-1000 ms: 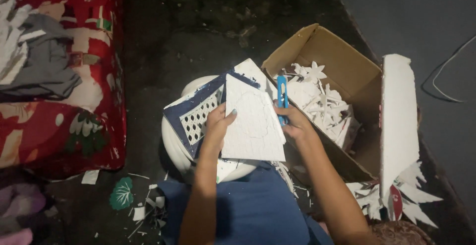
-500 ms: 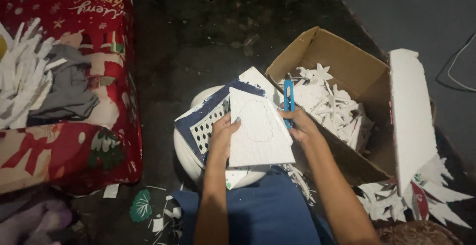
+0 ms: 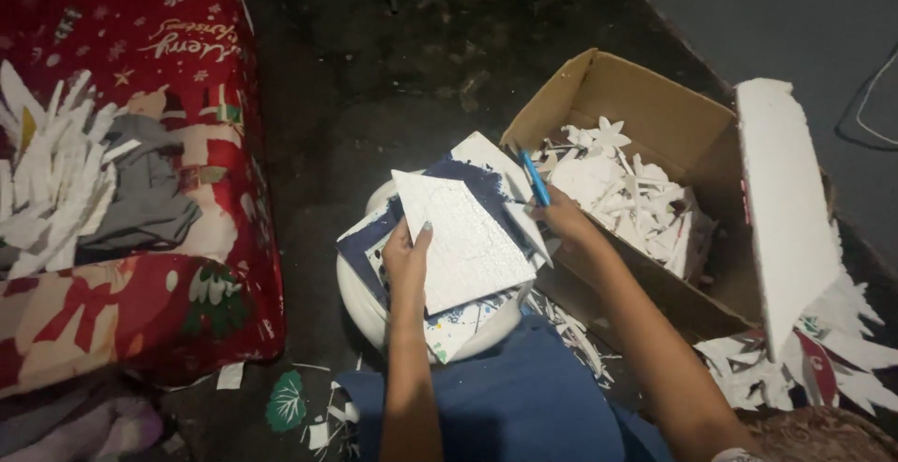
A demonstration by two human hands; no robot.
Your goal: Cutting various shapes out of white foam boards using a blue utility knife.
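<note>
1. The left hand (image 3: 407, 261) holds a flat white foam sheet (image 3: 463, 242) by its left edge. Its fingers are curled around that edge, grasping it.
2. The right hand (image 3: 561, 217) is closed around a thin blue craft knife (image 3: 535, 179). The knife touches the sheet's right edge.
3. The sheet lies on top of a dark blue board (image 3: 482, 186), which rests on a round white stool (image 3: 374, 298) on the dark floor (image 3: 355, 79). The sheet sits near the middle of the stool, a bit tilted.
4. What could go wrong: I think the knife could slip toward the left hand, because that hand is close on the same sheet. The sheet could also slide, because it lies loose on a stack that sticks out past the stool's rim.
5. The thin foam could snap if it is pushed too hard.
6. Counting: one knife, one sheet being held, one blue board and one stool.
7. There is one open brown cardboard box (image 3: 655, 97) just right of the stool. It has many white foam cut-out shapes (image 3: 627, 191) inside, too many to count.
8. One long white foam slab (image 3: 781, 209) leans on the box's right side.
9. One red holiday-print cloth (image 3: 168, 69) lies at the left, with a pile of white strips (image 3: 51, 181) on it.
</note>
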